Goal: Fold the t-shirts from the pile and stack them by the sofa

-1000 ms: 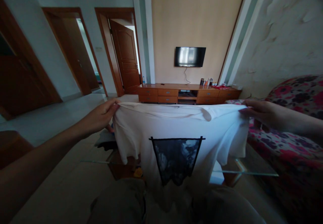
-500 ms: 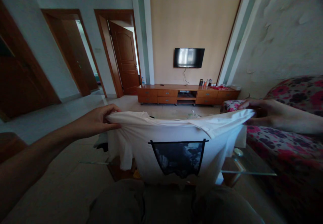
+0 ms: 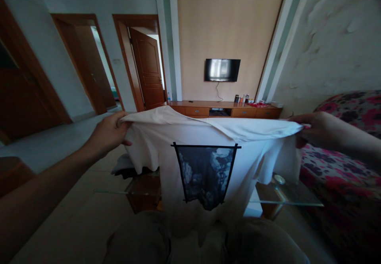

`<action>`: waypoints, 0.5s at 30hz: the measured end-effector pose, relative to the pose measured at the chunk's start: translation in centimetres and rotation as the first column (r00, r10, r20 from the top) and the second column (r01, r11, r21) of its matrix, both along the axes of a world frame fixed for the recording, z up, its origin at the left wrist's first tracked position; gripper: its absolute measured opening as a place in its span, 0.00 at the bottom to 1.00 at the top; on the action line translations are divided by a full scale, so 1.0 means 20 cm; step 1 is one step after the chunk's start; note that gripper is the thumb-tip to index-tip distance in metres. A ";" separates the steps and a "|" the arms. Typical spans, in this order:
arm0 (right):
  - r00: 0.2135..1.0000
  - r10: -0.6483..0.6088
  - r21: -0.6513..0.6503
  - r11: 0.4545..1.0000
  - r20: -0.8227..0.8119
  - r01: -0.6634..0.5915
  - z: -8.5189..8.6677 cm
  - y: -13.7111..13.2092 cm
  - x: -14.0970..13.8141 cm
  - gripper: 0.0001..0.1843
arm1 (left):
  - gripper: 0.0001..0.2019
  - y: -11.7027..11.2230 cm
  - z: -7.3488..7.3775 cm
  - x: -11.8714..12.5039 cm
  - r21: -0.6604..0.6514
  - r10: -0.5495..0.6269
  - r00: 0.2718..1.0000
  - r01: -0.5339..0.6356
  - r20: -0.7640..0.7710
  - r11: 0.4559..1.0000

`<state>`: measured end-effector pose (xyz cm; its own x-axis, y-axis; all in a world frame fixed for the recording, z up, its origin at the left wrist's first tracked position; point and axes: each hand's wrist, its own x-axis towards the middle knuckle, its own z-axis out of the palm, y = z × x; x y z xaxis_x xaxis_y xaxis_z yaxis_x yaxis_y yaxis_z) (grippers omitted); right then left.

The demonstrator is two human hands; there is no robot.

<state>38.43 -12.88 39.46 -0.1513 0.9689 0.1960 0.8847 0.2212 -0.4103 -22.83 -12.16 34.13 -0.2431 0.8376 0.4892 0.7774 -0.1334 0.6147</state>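
Note:
A white T-shirt (image 3: pixel 250 153) with a dark, black-framed picture print on its front hangs stretched between my two hands. My left hand (image 3: pixel 111 133) pinches the cloth at the left shoulder. At the opposite shoulder, my right hand (image 3: pixel 309 131) has its fingers closed on the fabric. The neckline sags slightly between them, and both short sleeves droop below my grip. The lower part of the shirt falls in front of a glass table (image 3: pixel 300 194) and reaches down between my knees, hiding much of the tabletop.
Dark and grey cloth (image 3: pixel 125 167) lies at the table's left side. A white box-like object (image 3: pixel 254 204) shows beside the shirt's lower edge. On the right stands a floral sofa (image 3: pixel 336 169). Beyond are a low wooden cabinet (image 3: pixel 196 110) and a wall-mounted television (image 3: pixel 222 70).
Both hands have risen a little and spread wider apart. The shirt has lifted and opened out, covering more of the cabinet, with its print now hanging longer.

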 end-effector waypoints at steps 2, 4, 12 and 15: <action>0.975 -0.095 -0.132 0.989 -0.202 0.069 -0.03 -0.02 -0.06 0.25 | 0.19 -0.02 -0.04 0.04 -0.014 -0.092 0.980 0.096 0.174 0.995; 0.890 -0.197 -0.234 0.966 -0.412 0.105 -0.07 -0.04 -0.15 0.29 | 0.17 -0.02 -0.10 0.08 -0.010 -0.154 0.938 0.166 0.312 0.986; 0.750 0.020 -0.008 0.999 -0.661 -0.033 -0.17 -0.02 -0.23 0.16 | 0.10 -0.01 -0.17 0.08 0.114 -0.318 0.919 0.299 0.235 0.948; 0.852 0.103 0.063 0.995 -0.513 -0.083 -0.13 -0.05 -0.15 0.14 | 0.19 -0.05 -0.10 0.02 0.059 -0.432 0.901 0.433 -0.031 0.899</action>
<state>35.34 -13.90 36.94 -0.1078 0.9458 0.3062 0.5238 0.3158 -0.7911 -22.39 -13.17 32.16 0.1449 0.8258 0.5450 0.6444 -0.4968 0.5813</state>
